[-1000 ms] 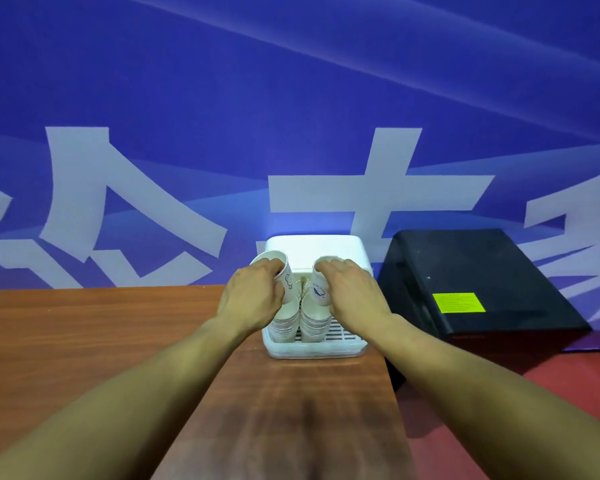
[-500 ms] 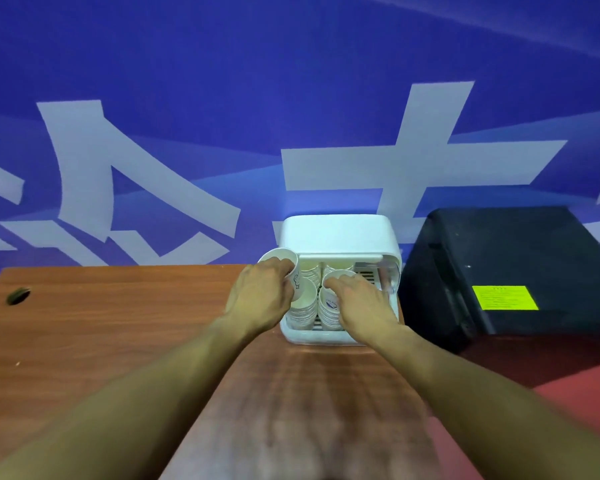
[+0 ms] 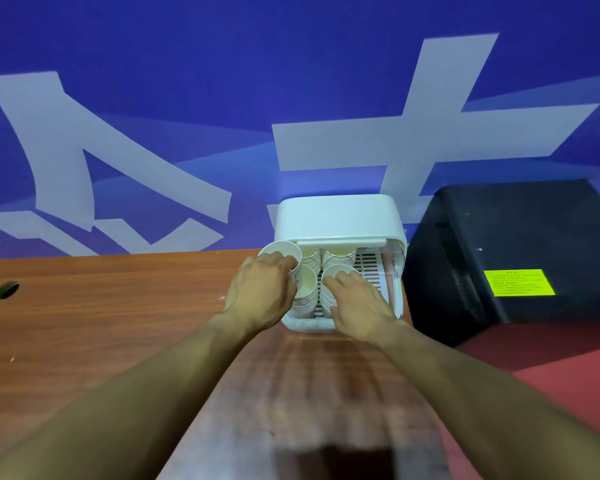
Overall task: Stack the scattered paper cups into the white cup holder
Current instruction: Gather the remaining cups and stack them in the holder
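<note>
Paper cup [image 3: 279, 253] gripped by left hand [image 3: 260, 292] beside white cup holder [image 3: 336, 216], right hand [image 3: 357, 303] on front stack [image 3: 342, 270], grip unclear

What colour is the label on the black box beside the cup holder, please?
The label is bright yellow-green, clearest in the head view.

Bare to the fingertips: a person's left hand [image 3: 260, 292] and right hand [image 3: 357, 306], just in front of the white cup holder [image 3: 340, 216]. Both forearms are uncovered along their whole visible length, with knuckles and tendons showing.
</note>
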### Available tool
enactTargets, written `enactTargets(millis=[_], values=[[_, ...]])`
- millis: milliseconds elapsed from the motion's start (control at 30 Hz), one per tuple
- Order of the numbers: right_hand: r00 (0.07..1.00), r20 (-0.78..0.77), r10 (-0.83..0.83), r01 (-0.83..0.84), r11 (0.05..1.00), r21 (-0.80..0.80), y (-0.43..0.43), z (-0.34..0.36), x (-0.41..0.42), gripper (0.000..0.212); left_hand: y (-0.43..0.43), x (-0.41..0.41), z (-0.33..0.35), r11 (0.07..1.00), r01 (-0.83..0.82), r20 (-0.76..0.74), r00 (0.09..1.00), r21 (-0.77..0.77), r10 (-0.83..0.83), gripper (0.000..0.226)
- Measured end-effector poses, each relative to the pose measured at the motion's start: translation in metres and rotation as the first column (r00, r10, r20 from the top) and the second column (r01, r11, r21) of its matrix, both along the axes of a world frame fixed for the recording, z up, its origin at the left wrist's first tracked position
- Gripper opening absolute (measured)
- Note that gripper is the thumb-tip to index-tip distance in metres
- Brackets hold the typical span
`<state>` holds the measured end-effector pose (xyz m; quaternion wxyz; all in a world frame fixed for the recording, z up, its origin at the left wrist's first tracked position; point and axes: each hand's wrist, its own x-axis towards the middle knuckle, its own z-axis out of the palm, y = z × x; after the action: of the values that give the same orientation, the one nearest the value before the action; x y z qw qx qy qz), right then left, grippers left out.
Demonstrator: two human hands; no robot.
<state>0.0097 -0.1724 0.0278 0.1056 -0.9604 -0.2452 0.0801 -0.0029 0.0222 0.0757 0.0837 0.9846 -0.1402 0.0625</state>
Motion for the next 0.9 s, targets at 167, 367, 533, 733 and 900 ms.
enactTargets(millis=[167,367,533,733,900], values=[[1.000,-0.008,-0.002,0.002,1.000,0.013,0.006,-0.005,0.000,0.047,-0.005,0.002,-0.009,0.999,0.041,0.023,0.999,0.014,-0.041,0.013],[1.000,-0.006,0.001,-0.001,1.000,-0.011,0.007,-0.006,0.000,0.055,-0.005,0.002,-0.025,0.996,0.083,-0.018,0.996,0.025,-0.082,0.008],[1.000,0.020,0.008,-0.008,1.000,-0.026,0.006,-0.010,-0.001,0.053,-0.008,0.005,-0.039,0.992,0.119,-0.101,0.987,-0.043,-0.122,0.014],[0.999,0.045,-0.007,0.007,1.000,-0.020,0.008,-0.015,-0.001,0.050,-0.009,0.008,-0.052,0.991,0.122,-0.195,0.972,-0.049,-0.129,0.014],[0.998,0.053,-0.024,0.024,1.000,0.001,0.010,-0.018,-0.002,0.051,-0.016,0.009,-0.058,0.995,0.080,-0.215,0.972,-0.057,-0.091,0.018]])
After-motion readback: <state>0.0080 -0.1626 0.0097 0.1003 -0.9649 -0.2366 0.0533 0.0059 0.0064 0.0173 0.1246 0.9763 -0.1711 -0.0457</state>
